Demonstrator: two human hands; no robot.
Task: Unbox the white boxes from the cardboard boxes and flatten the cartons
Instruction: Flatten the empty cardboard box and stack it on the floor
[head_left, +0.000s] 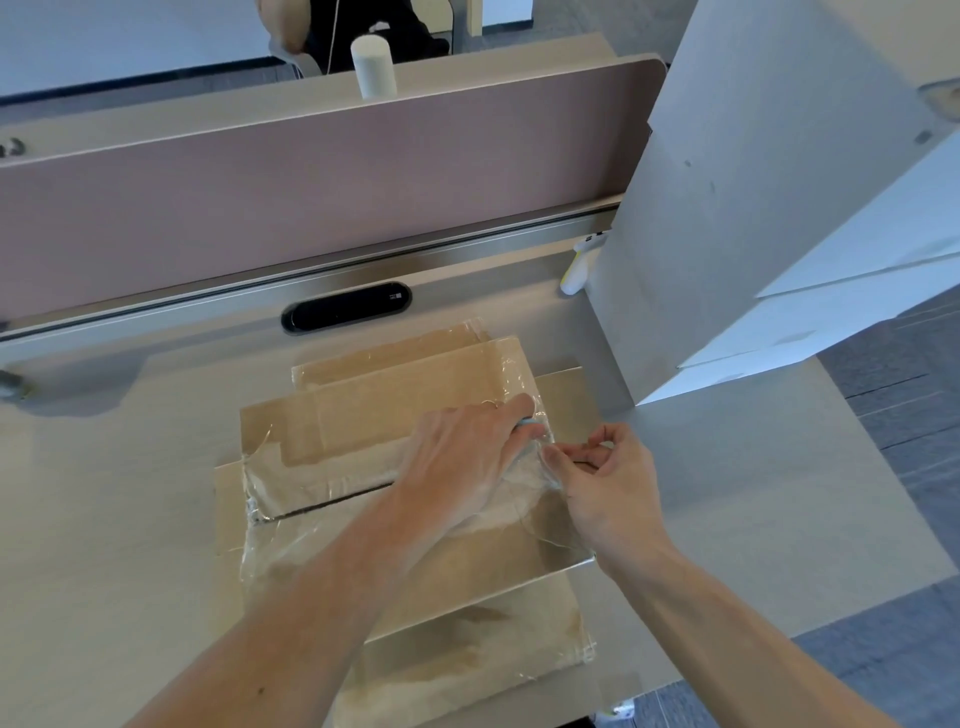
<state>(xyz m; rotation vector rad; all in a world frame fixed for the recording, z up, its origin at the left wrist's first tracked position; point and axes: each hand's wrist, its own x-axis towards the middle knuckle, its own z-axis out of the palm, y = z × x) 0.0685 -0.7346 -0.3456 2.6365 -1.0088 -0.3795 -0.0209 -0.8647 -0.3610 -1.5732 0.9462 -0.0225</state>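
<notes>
Pinching glossy clear film (275, 488), right hand (608, 483); flat brown carton (374, 410).

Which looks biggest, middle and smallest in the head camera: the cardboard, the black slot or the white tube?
1. cardboard
2. black slot
3. white tube, though it stands farther away, so its real size is unsure.

My left hand (467, 457) hides the middle of the flattened carton (395, 410) and most of a small blue thing (527, 427); I can't tell what it is or whether it's gripped. My right hand (608, 483) pinches clear film (291, 493) whose edge I can't trace. The white boxes (779, 208) at the right edge of the counter (104, 519) run off frame.
</notes>
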